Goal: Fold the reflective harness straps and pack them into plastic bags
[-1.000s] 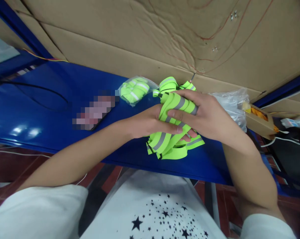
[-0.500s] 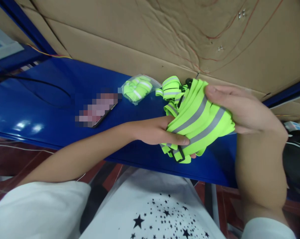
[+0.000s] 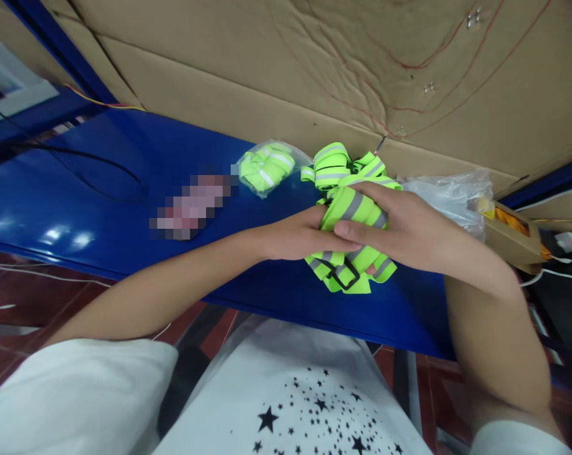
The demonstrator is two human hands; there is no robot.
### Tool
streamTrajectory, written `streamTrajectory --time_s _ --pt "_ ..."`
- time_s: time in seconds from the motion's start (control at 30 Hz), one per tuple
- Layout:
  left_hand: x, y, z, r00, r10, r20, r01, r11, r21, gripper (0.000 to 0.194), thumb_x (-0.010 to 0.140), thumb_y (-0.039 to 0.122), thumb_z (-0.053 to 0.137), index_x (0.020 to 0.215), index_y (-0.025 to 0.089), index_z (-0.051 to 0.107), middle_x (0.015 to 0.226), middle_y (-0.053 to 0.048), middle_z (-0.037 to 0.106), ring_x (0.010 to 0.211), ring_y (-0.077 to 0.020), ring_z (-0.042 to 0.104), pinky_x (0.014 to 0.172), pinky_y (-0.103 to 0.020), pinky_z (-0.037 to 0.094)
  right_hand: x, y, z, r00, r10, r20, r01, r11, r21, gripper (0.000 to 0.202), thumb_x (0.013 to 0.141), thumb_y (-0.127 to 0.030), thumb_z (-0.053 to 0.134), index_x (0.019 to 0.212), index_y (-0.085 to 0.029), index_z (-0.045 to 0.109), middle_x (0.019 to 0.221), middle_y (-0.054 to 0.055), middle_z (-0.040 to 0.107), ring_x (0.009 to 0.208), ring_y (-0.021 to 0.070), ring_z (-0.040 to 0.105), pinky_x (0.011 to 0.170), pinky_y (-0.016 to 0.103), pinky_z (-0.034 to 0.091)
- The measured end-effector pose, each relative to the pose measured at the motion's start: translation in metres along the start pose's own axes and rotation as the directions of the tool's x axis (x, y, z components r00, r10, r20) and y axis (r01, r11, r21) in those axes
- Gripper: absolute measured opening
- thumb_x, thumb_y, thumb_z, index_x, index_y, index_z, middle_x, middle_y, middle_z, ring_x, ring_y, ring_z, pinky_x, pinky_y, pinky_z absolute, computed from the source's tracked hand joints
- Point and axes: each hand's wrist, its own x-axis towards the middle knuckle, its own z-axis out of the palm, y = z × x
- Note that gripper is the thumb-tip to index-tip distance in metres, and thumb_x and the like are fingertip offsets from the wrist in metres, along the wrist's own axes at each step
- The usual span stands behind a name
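Observation:
A bundle of neon-yellow straps (image 3: 354,205) with grey reflective stripes is folded between my two hands over the blue table. My left hand (image 3: 309,237) grips its left side, thumb on top. Across the upper right side lies my right hand (image 3: 394,221), its fingers wrapped over the folded straps and its thumb near my left thumb. A black buckle (image 3: 346,275) hangs at the bundle's lower edge. Right behind it, more rolled yellow straps (image 3: 332,165) rest on the table. To their left sits a clear bag (image 3: 268,169) with folded yellow straps inside.
A pixelated flat object (image 3: 191,207) lies on the blue table (image 3: 105,151) at the left. Clear plastic bags (image 3: 449,196) and an open cardboard box (image 3: 513,237) are at the right. A cardboard wall (image 3: 248,76) with red wires stands behind; black cables cross the left side.
My right hand has moved left and down, folding the straps over into a smaller bundle. The plastic bags and cardboard box at the right have come into view.

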Motion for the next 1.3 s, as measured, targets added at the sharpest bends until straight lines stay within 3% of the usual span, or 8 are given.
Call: streamTrajectory --time_s 0.2,0.4,0.6,0.83,0.93,1.07,1.17,1.3 --pt "-0.002 0.003 -0.001 0.962 0.049 0.269 0.020 0.969 -0.245 0.059 0.071 0.054 0.087 0.112 0.014 0.076 0.121 -0.018 0.076 0.108 -0.0322 0.074 0.088 -0.036 0.061 0.005 0.001 0.002 0.990 -0.067 -0.122 0.054 0.993 -0.108 0.026 0.086 -0.051 0.077 0.096 -0.026 0.075 0.095 0.001 0.077 0.087 0.0240 0.071 0.076 0.035 0.054" --pt "-0.002 0.008 0.006 0.991 0.056 0.118 -0.030 0.977 -0.209 0.047 0.081 0.024 0.085 0.124 0.016 0.070 0.096 -0.010 0.079 0.087 -0.0197 0.076 0.087 -0.035 0.061 0.005 0.005 -0.004 0.991 0.082 -0.106 -0.062 0.983 0.175 0.039 0.088 -0.063 0.069 0.089 -0.024 0.075 0.061 -0.002 0.065 0.053 0.0157 0.061 0.049 0.029 0.047" --pt "-0.001 0.009 -0.005 0.989 -0.044 0.141 0.053 0.997 -0.057 0.028 0.080 0.023 0.085 0.105 0.014 0.075 0.092 -0.009 0.080 0.089 -0.0201 0.077 0.087 -0.033 0.061 0.004 0.003 -0.001 0.975 0.111 -0.190 -0.061 0.967 0.249 0.034 0.085 -0.059 0.075 0.087 -0.024 0.078 0.079 0.000 0.076 0.064 0.0187 0.069 0.056 0.031 0.054" --pt "-0.003 0.006 0.004 0.990 0.006 0.143 -0.008 1.000 0.011 0.021 0.085 0.027 0.081 0.100 0.013 0.075 0.095 -0.010 0.080 0.090 -0.0204 0.077 0.085 -0.034 0.064 0.008 0.009 -0.006 0.976 0.195 0.097 -0.218 0.848 0.483 0.037 0.088 -0.060 0.070 0.093 -0.024 0.076 0.092 0.005 0.079 0.084 0.0241 0.076 0.072 0.035 0.061" --pt "0.000 0.001 0.004 0.996 0.033 0.078 -0.035 0.999 0.019 0.023 0.084 0.027 0.082 0.100 0.012 0.075 0.094 -0.010 0.080 0.088 -0.0200 0.077 0.086 -0.034 0.064 0.018 0.023 0.001 0.981 0.183 -0.063 -0.147 0.915 0.376 0.035 0.088 -0.060 0.069 0.101 -0.027 0.071 0.095 0.001 0.076 0.086 0.0206 0.073 0.073 0.032 0.059" --pt "0.005 -0.003 -0.001 0.997 0.061 0.046 -0.060 0.998 -0.020 0.027 0.081 0.024 0.085 0.103 0.012 0.075 0.095 -0.009 0.080 0.092 -0.0209 0.078 0.090 -0.036 0.063 0.025 0.033 0.008 0.935 -0.027 -0.355 0.067 0.993 0.101 0.024 0.090 -0.047 0.072 0.094 -0.024 0.067 0.095 -0.001 0.070 0.086 0.0167 0.066 0.077 0.030 0.053" --pt "0.003 0.001 -0.002 0.994 0.097 0.042 -0.096 0.995 -0.030 0.029 0.081 0.023 0.085 0.105 0.012 0.074 0.097 -0.009 0.080 0.092 -0.0222 0.078 0.089 -0.038 0.063 0.020 0.031 0.004 0.963 -0.022 -0.268 0.022 1.000 -0.003 0.045 0.099 -0.061 0.053 0.083 -0.023 0.070 0.077 0.001 0.066 0.078 0.0188 0.065 0.074 0.032 0.052" --pt "-0.003 0.008 0.001 0.992 0.123 0.030 -0.122 0.992 -0.010 0.031 0.084 0.025 0.082 0.112 0.014 0.073 0.105 -0.010 0.080 0.093 -0.0243 0.078 0.087 -0.039 0.064 0.011 0.028 -0.005 0.991 0.067 0.112 -0.091 0.971 0.223 0.071 0.101 -0.075 0.023 0.100 -0.026 0.074 0.068 0.001 0.066 0.063 0.0170 0.064 0.065 0.031 0.053"
